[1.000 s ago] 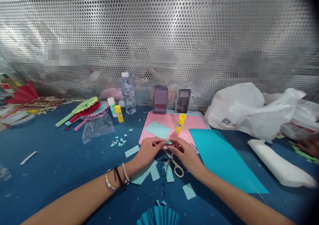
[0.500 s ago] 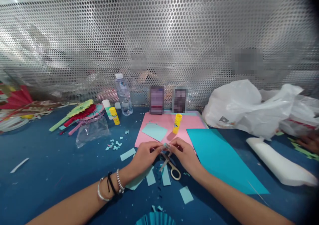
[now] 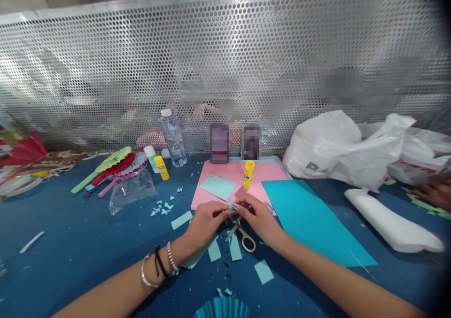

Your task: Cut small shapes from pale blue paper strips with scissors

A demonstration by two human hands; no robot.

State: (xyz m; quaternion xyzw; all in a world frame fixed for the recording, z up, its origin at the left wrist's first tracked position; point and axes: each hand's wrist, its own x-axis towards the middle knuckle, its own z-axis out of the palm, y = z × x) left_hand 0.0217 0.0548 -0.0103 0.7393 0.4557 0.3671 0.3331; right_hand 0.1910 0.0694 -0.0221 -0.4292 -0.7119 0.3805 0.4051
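Note:
My left hand (image 3: 208,221) and my right hand (image 3: 259,217) meet at the centre, fingertips pinched together round a small light-blue paper piece (image 3: 231,206). Scissors (image 3: 247,241) lie on the table just under the fingers, partly hidden by them. Light-blue paper strips (image 3: 235,247) are spread below and beside the hands. Behind the fingers, a pale blue sheet (image 3: 217,187) rests on pink paper (image 3: 202,193), and a yellow glue stick (image 3: 248,175) stands upright there.
Teal paper (image 3: 313,224) lies right, near white plastic bags (image 3: 324,146) and a white roll (image 3: 391,221). Left are folded fans (image 3: 112,167), glue sticks (image 3: 161,168) and a water bottle (image 3: 174,139). Another person's hand (image 3: 435,195) is at the far right.
The camera view has shifted slightly. My hands stay together at the centre, with the fingers of my right hand slightly changed round the small paper piece.

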